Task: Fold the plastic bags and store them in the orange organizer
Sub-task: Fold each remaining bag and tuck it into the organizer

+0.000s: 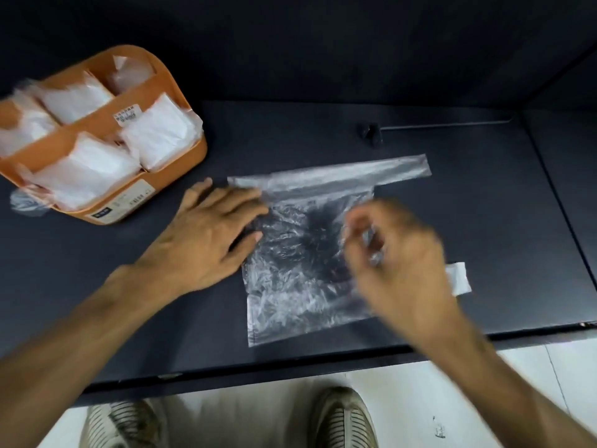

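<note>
A clear, crinkled plastic bag (pixel 290 270) lies flat on the dark table (pixel 161 318), with one long handle strip stretched along its far edge. My left hand (pixel 206 234) lies flat with straight fingers on the bag's left edge. My right hand (pixel 394 250), blurred by motion, pinches the bag's right edge and lifts it toward the middle. The orange organizer (pixel 174 163) stands at the far left, its compartments filled with several folded white bags (pixel 158 130).
A small white strip of plastic (pixel 458 278) lies on the table right of my right hand. A black clip with a thin rod (pixel 371 132) sits near the back. The table's front edge runs above my shoes (pixel 342 418) and the pale floor.
</note>
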`<state>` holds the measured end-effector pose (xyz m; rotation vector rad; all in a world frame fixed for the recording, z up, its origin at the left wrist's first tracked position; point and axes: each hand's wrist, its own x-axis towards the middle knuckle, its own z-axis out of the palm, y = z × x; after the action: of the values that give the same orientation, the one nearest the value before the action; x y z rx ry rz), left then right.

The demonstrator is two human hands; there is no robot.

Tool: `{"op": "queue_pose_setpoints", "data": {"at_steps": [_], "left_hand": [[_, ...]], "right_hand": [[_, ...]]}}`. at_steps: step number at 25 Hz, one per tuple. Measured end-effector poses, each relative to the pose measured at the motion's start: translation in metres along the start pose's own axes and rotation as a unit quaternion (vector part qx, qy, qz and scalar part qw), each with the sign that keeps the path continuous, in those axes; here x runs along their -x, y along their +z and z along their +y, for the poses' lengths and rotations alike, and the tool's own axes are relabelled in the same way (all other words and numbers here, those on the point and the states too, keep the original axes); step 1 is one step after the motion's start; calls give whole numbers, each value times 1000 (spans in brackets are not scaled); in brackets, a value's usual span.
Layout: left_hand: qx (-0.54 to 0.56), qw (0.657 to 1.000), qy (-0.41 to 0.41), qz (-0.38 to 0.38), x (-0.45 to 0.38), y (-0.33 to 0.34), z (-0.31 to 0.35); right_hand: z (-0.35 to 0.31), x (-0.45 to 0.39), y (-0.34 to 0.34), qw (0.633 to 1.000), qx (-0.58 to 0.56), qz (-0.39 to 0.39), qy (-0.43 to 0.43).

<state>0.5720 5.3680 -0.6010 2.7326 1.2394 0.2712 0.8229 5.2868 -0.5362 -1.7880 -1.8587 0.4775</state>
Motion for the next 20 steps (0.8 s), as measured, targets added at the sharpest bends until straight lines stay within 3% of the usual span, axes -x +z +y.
{"op": "queue_pose_setpoints", "data": {"at_steps": [4,7,10,13,17,20], "left_hand": [[-104,993,-58,-7,18,-17,17],[-43,997,58,17,37,-22,15],[-35,984,150,-87,53,-13,9],[-39,991,90,-91,58,-3,15],[-68,996,-37,-46,34,3,33],[-21,999,-23,-12,15,1,32]], "right_hand": [[-32,70,36,985,122,-103,-67],[-15,78,38,975,198,-72,-74],[-4,87,41,973,159,-105,-132],[16,77,47,964,177,-120,-156],[35,24,37,977,173,-43,-121],[49,5,35,968,179,-72,-159]]}}
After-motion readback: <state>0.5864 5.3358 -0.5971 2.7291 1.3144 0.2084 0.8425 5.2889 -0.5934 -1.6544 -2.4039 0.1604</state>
